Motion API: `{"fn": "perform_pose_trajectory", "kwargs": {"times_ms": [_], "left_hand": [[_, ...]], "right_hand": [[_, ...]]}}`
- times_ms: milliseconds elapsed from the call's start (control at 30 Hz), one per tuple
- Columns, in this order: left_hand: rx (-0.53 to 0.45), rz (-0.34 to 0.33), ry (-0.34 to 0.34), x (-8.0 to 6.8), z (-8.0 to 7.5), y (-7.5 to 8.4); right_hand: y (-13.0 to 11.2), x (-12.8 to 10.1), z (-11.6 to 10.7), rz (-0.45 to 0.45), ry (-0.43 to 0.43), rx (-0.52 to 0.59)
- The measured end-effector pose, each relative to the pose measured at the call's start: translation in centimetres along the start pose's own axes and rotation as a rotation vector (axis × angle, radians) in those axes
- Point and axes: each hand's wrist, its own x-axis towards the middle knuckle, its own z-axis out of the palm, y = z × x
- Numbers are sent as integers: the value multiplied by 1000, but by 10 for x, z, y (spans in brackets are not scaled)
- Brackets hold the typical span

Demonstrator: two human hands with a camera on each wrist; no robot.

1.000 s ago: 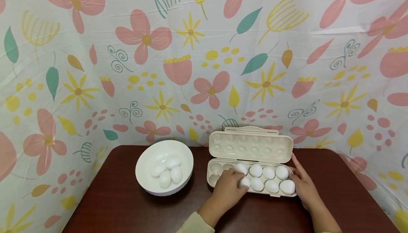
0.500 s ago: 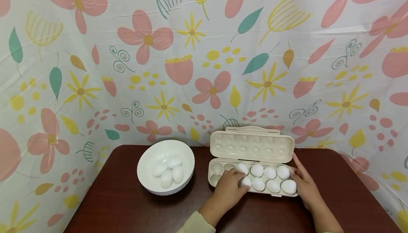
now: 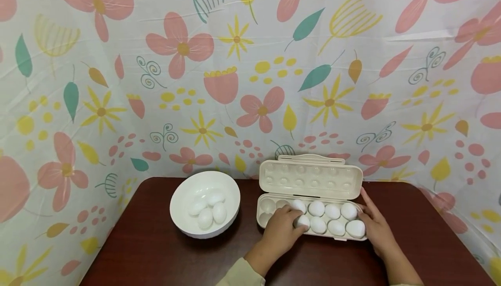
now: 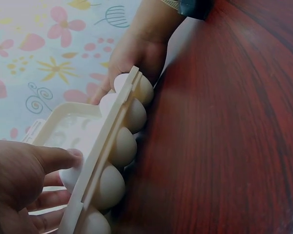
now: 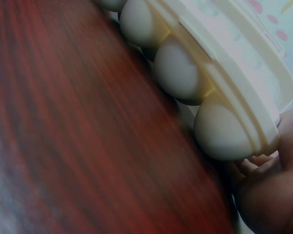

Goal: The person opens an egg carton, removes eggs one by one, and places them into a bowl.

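A cream plastic egg carton [image 3: 309, 181] stands open on the table, its lid raised at the back. Several white eggs [image 3: 332, 211] fill the cups from the middle to the right end. My left hand [image 3: 279, 230] pinches a white egg [image 3: 303, 222] in the front row, its thumb [image 4: 63, 158] on the near side. That egg sits in its cup, partly hidden by the fingers. At the carton's right end, my right hand [image 3: 376, 229] holds the edge, with one finger stretched up beside the lid. Rounded cup bottoms [image 5: 224, 129] show beneath the rim in the right wrist view.
Left of the carton stands a white bowl [image 3: 178, 216] with several white eggs [image 3: 205, 218] in it. The carton's left-end cups [image 3: 267, 205] hold no eggs. Both sit on a dark red-brown table [image 3: 148, 242], before a flower-printed cloth [image 3: 242, 51].
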Motion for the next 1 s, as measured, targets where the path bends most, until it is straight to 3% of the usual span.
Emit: {"fn": "perform_pose_trajectory", "kwargs": {"times_ms": [233,500,733,1000], "left_hand": [[-34,-28,-10,2,-6,3],[-81,-27,25,1,-19,7],[-118,6,102,1,-41,11],[-187,-24,128,0,-62,11]], "right_hand": [[0,1,0,10,-9,-18],[-1,0,0,20,-8,-13],[1,0,0,4,-6,0],[1,0,-1,12,-8,10]]}}
